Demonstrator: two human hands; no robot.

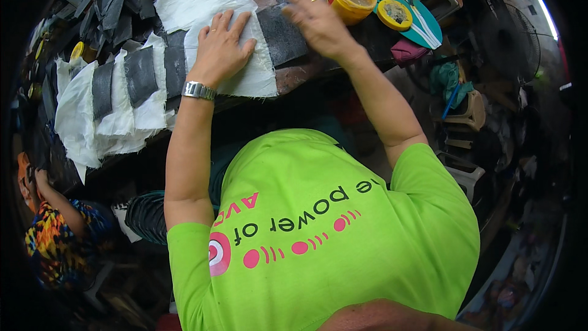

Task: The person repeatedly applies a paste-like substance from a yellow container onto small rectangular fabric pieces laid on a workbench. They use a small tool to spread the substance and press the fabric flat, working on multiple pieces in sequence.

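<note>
My left hand point(223, 46), with a metal watch at the wrist, lies with fingers spread on a white cloth piece point(260, 73). My right hand point(318, 21) hovers over a dark grey, flat rectangular piece point(280, 35), its fingers stretched out and slightly blurred. Yellowish residue shows on its fingertips; it appears to hold nothing. Just right of it stands an open yellow jar point(346, 12) with a pale brownish substance inside. To the left, more dark pieces point(141, 76) alternate with overlapping white cloth strips point(115, 124) along the table edge.
A yellow lid point(394, 15) with crusted residue lies beside the jar, on a teal sheet point(422, 30). Dark scraps point(116, 0) are heaped at the back left. Another person point(64, 233) in patterned clothing is at lower left. Plastic chairs point(468, 110) and a fan point(508, 40) stand at right.
</note>
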